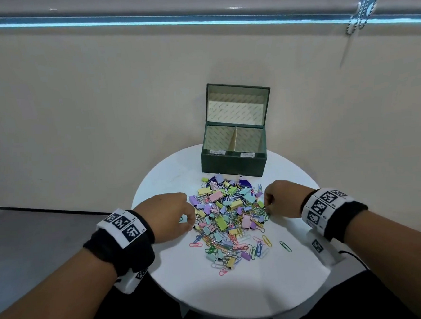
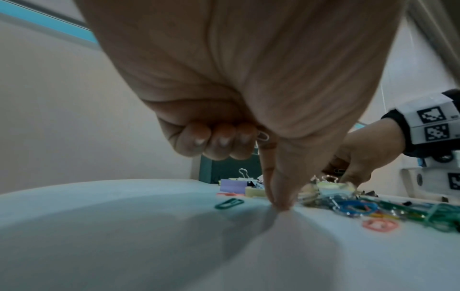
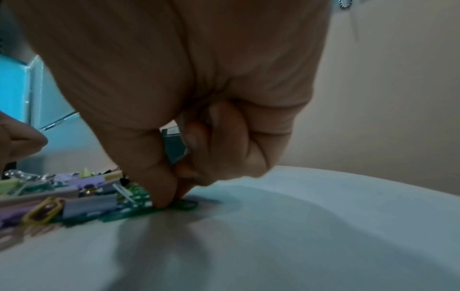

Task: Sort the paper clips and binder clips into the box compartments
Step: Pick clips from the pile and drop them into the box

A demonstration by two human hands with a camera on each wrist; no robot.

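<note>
A mixed pile of pastel binder clips and coloured paper clips (image 1: 229, 215) lies mid-table. Behind it stands a dark green box (image 1: 233, 164), lid up, with two labelled compartments (image 1: 249, 138) that look bare. My left hand (image 1: 189, 219) is at the pile's left edge. In the left wrist view its thumb and forefinger (image 2: 281, 204) pinch together down on the table, and its curled fingers hold a pale paper clip (image 2: 262, 135). A green paper clip (image 2: 229, 203) lies just beside them. My right hand (image 1: 266, 205) is at the pile's right edge and pinches a green paper clip (image 3: 185, 203) against the table.
The round white table (image 1: 237, 293) is small, and its edge curves close outside both wrists. A beige wall stands right behind the box. A loose green paper clip (image 1: 285, 246) lies apart at the right. A black cable (image 1: 353, 256) runs off the table's right side.
</note>
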